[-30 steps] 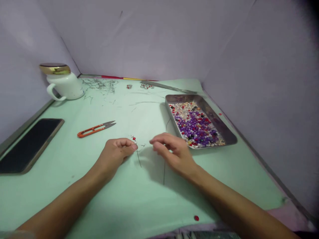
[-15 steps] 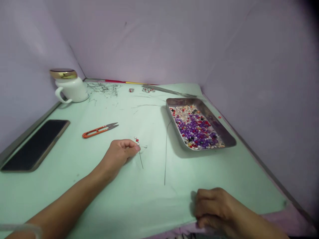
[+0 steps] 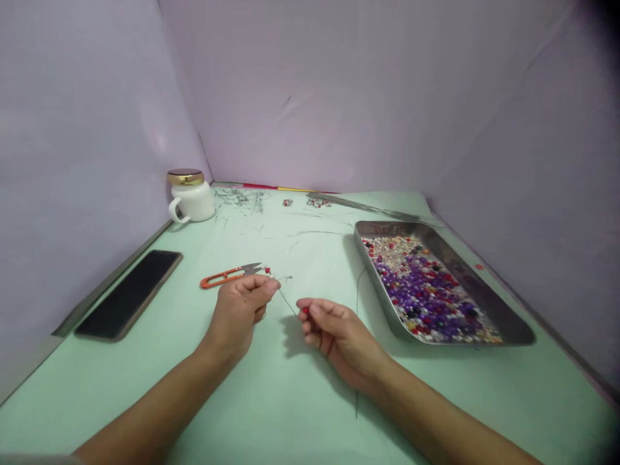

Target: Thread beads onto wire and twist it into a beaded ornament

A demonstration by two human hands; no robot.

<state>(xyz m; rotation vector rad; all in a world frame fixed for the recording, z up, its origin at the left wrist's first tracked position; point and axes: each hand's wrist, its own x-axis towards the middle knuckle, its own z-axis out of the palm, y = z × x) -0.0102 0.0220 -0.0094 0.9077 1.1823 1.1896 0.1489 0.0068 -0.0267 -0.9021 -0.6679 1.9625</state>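
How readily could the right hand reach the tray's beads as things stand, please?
Probably yes: the tray lies near the right hand and nothing covers its beads, though the fingers hold a red bead.

Beadwork booth, apparently — bead tray [image 3: 484,298], wire bundle [image 3: 363,206], orange snips [image 3: 248,267] between close pale walls [image 3: 358,97].

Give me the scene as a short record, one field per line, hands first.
Left hand: pinching a thin wire bearing small red and white beads
Right hand: holding a red bead at the wire's near end
Bead threaded: cannot tell
Metal tray: right side, mixed beads, many purple
Orange snips: beyond left hand
Phone: left side, screen up
White mug: back left, gold-lidded
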